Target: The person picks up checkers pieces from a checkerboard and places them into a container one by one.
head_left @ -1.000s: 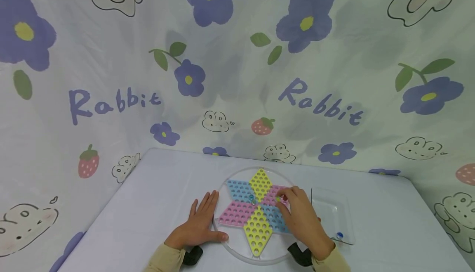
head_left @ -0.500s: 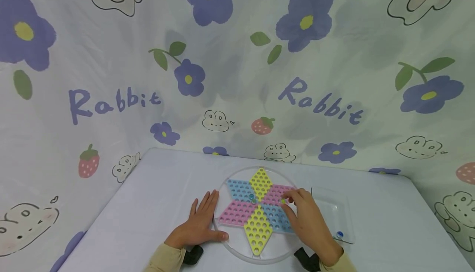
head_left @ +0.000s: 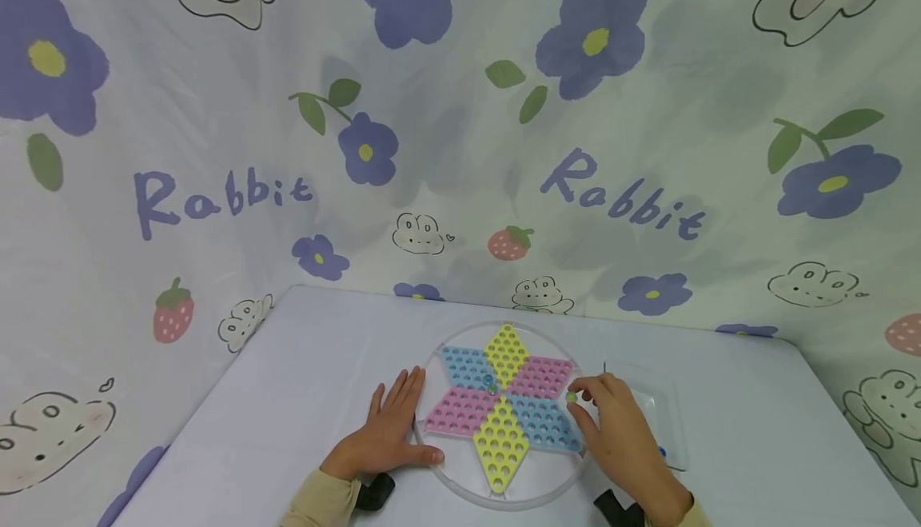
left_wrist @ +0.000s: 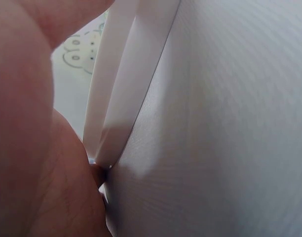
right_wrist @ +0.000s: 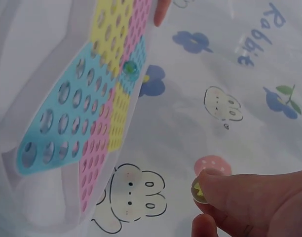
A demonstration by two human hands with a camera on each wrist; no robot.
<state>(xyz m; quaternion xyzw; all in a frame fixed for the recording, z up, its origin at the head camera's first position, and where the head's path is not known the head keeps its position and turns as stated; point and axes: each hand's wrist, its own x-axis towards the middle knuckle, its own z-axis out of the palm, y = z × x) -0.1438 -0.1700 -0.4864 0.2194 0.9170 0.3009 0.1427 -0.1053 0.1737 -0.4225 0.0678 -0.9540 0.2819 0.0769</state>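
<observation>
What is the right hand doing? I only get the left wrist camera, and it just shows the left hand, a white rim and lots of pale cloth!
Observer: The right hand is pinching a small marble with yellow in it.
Operator: Ooh! Are there marbles on the board too?
Observer: Yes, two marbles sit close together near the middle of the star board.
Operator: And are there any more somewhere else?
Observer: A blue marble, partly hidden by the right wrist, shows at the clear tray to the right of the board.
</observation>
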